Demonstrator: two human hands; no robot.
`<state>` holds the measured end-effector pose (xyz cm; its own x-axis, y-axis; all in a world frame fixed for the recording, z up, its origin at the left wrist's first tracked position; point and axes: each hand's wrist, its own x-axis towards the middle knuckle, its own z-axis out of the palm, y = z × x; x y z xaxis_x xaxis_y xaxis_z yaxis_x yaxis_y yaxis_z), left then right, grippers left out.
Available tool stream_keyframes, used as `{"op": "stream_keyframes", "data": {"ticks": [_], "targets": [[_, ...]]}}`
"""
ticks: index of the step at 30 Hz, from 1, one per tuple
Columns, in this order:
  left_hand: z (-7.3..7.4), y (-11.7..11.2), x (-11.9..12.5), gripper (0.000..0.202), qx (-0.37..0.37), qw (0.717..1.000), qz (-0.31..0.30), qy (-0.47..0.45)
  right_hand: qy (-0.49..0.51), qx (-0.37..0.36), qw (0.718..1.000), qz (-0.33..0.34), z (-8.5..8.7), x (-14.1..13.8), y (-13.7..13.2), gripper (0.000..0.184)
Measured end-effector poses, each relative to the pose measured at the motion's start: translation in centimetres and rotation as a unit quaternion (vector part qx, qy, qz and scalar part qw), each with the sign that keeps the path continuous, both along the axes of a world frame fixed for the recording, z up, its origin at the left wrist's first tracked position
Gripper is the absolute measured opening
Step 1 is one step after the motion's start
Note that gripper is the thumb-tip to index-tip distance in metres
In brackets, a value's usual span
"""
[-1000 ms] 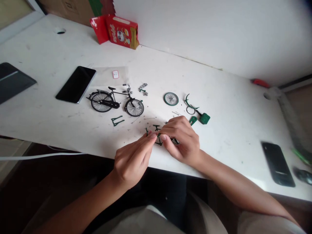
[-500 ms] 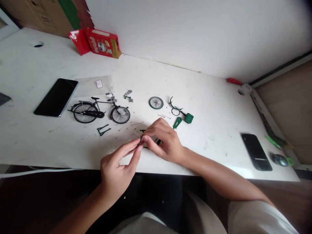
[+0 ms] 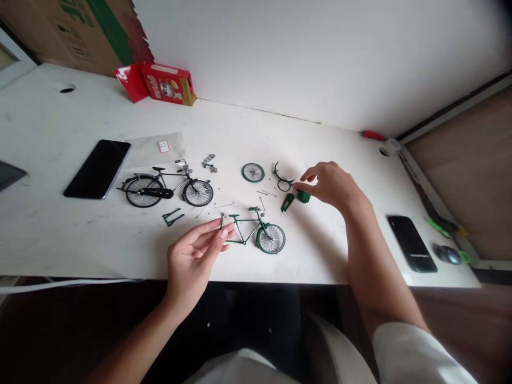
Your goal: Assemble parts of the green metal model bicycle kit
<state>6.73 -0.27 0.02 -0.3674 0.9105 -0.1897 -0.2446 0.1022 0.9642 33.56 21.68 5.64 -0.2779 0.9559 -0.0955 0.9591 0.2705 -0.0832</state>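
Observation:
A half-built green model bicycle (image 3: 244, 229) lies near the table's front edge with one spoked wheel (image 3: 271, 238) fitted. My left hand (image 3: 196, 256) pinches the wheel-less end of its frame between thumb and fingers. My right hand (image 3: 330, 184) is stretched out to the right of it, fingers apart, with thumb and fingertips at a small green block (image 3: 304, 197). Beside that block lie a green flat piece (image 3: 287, 201), a curved green fender (image 3: 279, 172) with a ring (image 3: 284, 185), and a loose green wheel (image 3: 253, 172).
A finished black model bicycle (image 3: 168, 186) stands at the left, with a green stand part (image 3: 173, 216) and a grey part (image 3: 208, 160) near it. Phones lie at the left (image 3: 98, 168) and right (image 3: 412, 243). A red box (image 3: 168, 82) sits at the back, a mouse (image 3: 448, 254) far right.
My right hand has let go of the green bicycle and moved up and right to the green block. My left hand still holds the frame, which now lies in full view.

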Motion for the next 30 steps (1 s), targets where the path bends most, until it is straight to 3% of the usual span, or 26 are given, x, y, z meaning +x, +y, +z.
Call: {"op": "stream_keyframes", "data": {"ticks": [3,8,11,13,16,19,21,23,25,30], "targets": [[-0.3,-0.1,-0.1,0.037,0.008,1.000,-0.009,0.015,-0.025,-0.051,0.998,-0.010,-1.0,-0.4,0.6,0.012],[-0.7,-0.2,0.0,0.030,0.017,1.000,-0.003,0.015,-0.051,-0.037,0.998,-0.024,-0.7,-1.2,0.6,0.013],[-0.8,0.0,0.1,0.029,0.021,1.000,0.008,0.009,-0.021,0.031,0.998,-0.056,0.5,-0.1,0.4,0.012],[-0.7,0.1,0.2,0.029,0.024,1.000,0.015,0.006,0.082,0.111,0.990,-0.039,1.2,0.4,0.3,0.010],[-0.5,0.3,0.3,0.026,0.025,0.999,0.026,-0.016,0.328,0.177,0.928,0.002,1.4,-1.0,-0.8,0.013],[-0.3,0.6,0.2,0.027,0.023,0.998,0.041,-0.046,0.566,0.118,0.814,0.062,0.2,-4.9,-3.7,0.010],[-0.2,0.8,0.1,0.027,0.026,0.997,0.051,-0.060,0.640,0.042,0.761,0.093,-1.0,-7.7,-6.2,0.010],[-0.2,0.9,0.1,0.025,0.034,0.995,0.060,-0.075,0.672,-0.038,0.733,0.093,-2.0,-9.8,-8.6,0.013],[-0.2,0.9,0.1,0.023,0.040,0.993,0.067,-0.087,0.679,-0.096,0.722,0.092,-2.7,-10.9,-10.3,0.013],[-0.5,0.8,0.3,0.019,0.054,0.992,0.065,-0.089,0.703,-0.137,0.694,0.063,-3.9,-11.4,-12.1,0.014]]}}
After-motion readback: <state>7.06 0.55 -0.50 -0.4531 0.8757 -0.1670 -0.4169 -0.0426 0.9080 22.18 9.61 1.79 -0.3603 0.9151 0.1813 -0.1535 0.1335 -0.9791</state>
